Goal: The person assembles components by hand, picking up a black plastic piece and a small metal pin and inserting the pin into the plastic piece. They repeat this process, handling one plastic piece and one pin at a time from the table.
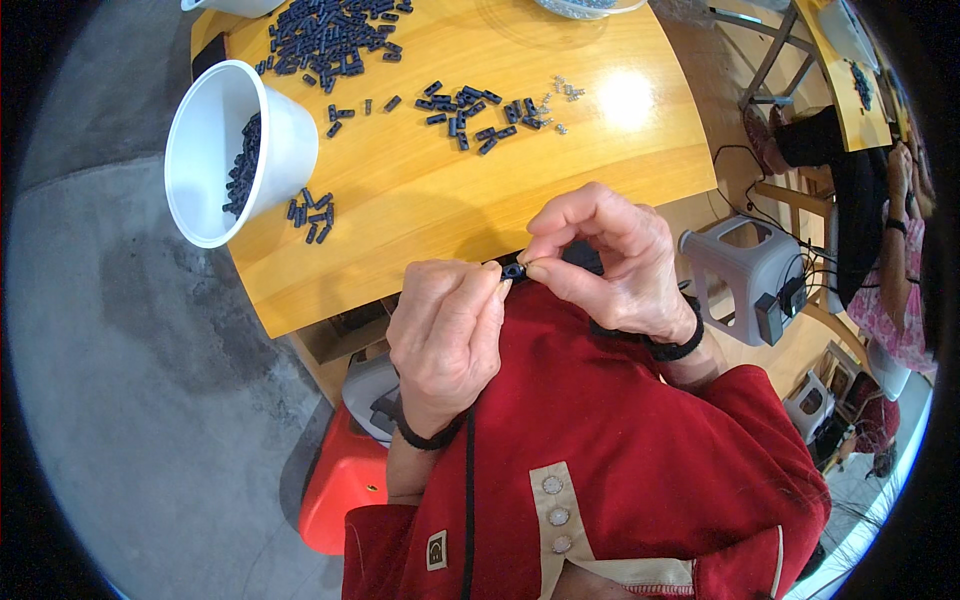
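Observation:
Just off the table's near edge, my left hand [445, 335] is closed, its fingertips pinching a small black plastic piece [513, 271] with a round hole in it. Thumb and forefinger of my right hand [620, 265] meet at the right end of that piece. Something tiny may sit between them, but it is too small to make out. On the table beyond lie a loose group of similar black pieces [462, 108] and, to their right, a scatter of small silvery metal parts [570, 91].
A white tub [290, 135] lies tipped at the table's left, black pieces inside. A big heap of them [330, 40] covers the far left of the wooden table [400, 210]. A grey stool [745, 265] stands right, a red one [345, 485] lower left. Another person [890, 260] works at far right.

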Tool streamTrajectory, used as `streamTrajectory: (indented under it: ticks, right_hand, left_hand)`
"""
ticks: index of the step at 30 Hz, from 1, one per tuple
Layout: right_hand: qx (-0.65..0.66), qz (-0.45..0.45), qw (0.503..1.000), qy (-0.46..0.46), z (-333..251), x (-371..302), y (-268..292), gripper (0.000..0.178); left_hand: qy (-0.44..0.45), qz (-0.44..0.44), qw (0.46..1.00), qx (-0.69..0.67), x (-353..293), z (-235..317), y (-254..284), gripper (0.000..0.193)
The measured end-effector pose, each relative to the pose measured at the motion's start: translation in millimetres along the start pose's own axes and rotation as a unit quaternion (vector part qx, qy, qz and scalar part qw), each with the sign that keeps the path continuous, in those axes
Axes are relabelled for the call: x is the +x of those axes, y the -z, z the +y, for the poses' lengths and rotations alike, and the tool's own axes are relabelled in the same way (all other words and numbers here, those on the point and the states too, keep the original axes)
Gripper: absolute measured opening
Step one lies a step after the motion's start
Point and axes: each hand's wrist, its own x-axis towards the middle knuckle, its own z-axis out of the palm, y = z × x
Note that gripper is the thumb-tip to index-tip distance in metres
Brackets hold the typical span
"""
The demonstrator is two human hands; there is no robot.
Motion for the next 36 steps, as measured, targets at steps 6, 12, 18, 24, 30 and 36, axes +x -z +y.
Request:
streamTrajectory:
  ticks: [6,12,18,24,30,36]
  right_hand:
    - [-0.11,-0.02,0.992,0.063,-5.5,2.0,2.7,0.023]
    - [0.081,0.002,0.997,-0.009,4.7,1.4,-1.5,0.025]
    - [0.137,0.01,0.99,-0.036,3.8,1.3,1.1,0.029]
    - [0.14,0.001,0.99,-0.002,5.7,0.9,0.9,0.028]
    - [0.14,-0.003,0.99,-0.003,5.7,1.3,0.2,0.028]
    - [0.17,0.0,0.985,-0.008,7.3,0.8,2.4,0.028]
  left_hand:
    - [-0.036,-0.013,0.999,0.008,1.6,-2.7,-0.3,0.028]
    - [0.002,0.008,0.999,-0.036,-1.7,-3.0,-2.9,0.025]
    - [0.072,0.021,0.989,-0.128,-6.2,-4.4,-6.3,0.021]
    - [0.062,0.036,0.988,-0.139,-3.6,-4.5,-7.8,0.02]
    - [0.051,0.025,0.989,-0.136,-3.5,-5.0,-6.8,0.022]
    - [0.047,0.027,0.99,-0.134,-2.7,-4.0,-7.6,0.022]
